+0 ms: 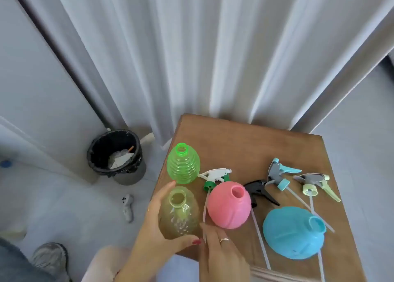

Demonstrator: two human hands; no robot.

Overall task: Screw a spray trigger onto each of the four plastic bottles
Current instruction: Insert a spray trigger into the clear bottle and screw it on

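I can read no text, label, brand, number or sign on anything in front of me. The four bottles and the four spray triggers on my table show plain coloured plastic only, and the bin on the floor carries no marking that I can read.

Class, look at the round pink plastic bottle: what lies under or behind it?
Behind the round pink plastic bottle lie a white-and-green spray trigger and a black spray trigger. Their dip tubes pass beneath it; those stretches are hidden.
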